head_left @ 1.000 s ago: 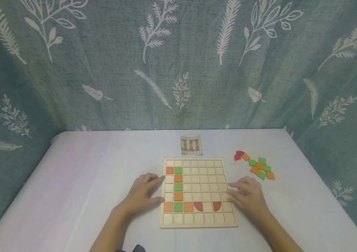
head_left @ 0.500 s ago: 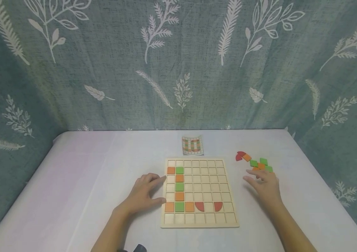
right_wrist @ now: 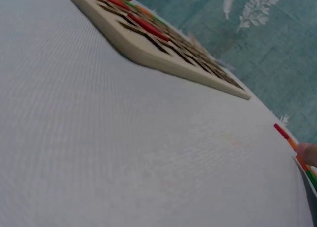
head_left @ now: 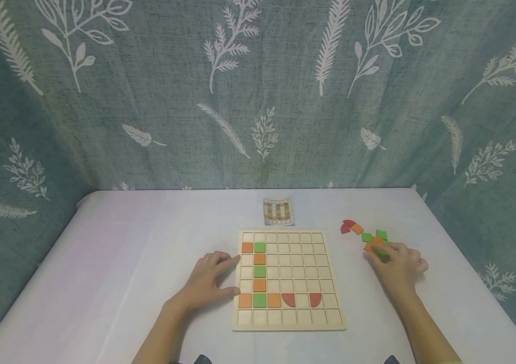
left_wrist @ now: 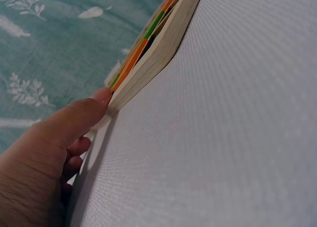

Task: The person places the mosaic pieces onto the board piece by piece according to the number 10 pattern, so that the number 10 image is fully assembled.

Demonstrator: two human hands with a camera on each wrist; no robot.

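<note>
My left hand [head_left: 208, 280] rests at the left edge of a square wooden grid board [head_left: 305, 326]; its thumb and fingertips touch the rim, and the left wrist view shows the thumb [left_wrist: 74, 120] against it. In the board sit orange tiles [head_left: 274, 301], green tiles [head_left: 260, 272] and two red quarter-circle tiles [head_left: 288, 300]. My right hand [head_left: 398, 268] is over a loose group of tiles to the right, thumb and index fingertips down at an orange tile [head_left: 369, 247] and a green tile [head_left: 381, 255]. Part of the group is hidden under the fingers.
Behind the board lies a small pattern card [head_left: 278, 211] with a coloured grid. Red pieces [head_left: 346, 229] and an orange tile [head_left: 357, 229] lie at the near-left end of the loose group. A patterned curtain [head_left: 258, 101] hangs along the table's back and sides.
My right hand has left the board's right edge and moved right to the loose tiles, where its fingers now come down. The left hand stays at the board's left edge.
</note>
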